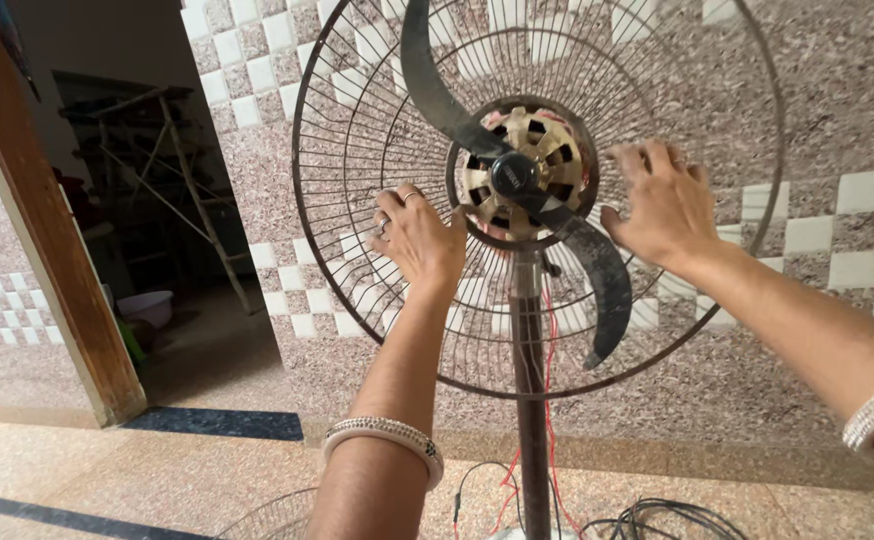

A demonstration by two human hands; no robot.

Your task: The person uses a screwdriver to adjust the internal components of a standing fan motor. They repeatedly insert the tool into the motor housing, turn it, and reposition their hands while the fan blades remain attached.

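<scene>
A pedestal fan stands before me with its front guard off. Its round wire rear grille (357, 120) is rusty, and dark curved blades (597, 285) sit on a black hub (514, 176) in front of a gold motor housing. My left hand (419, 238) rests flat against the grille just left of the hub, fingers spread, rings on two of them. My right hand (662, 200) presses on the grille to the right of the hub, fingers apart. Neither hand holds anything. Each wrist carries a white bangle.
The brown fan pole (531, 400) runs down to the floor with red wires along it. Black cables (657, 518) lie by its base, and a loose wire guard (272, 518) sits low left. A wooden door frame (42, 230) opens onto a dim room with a ladder (192, 190).
</scene>
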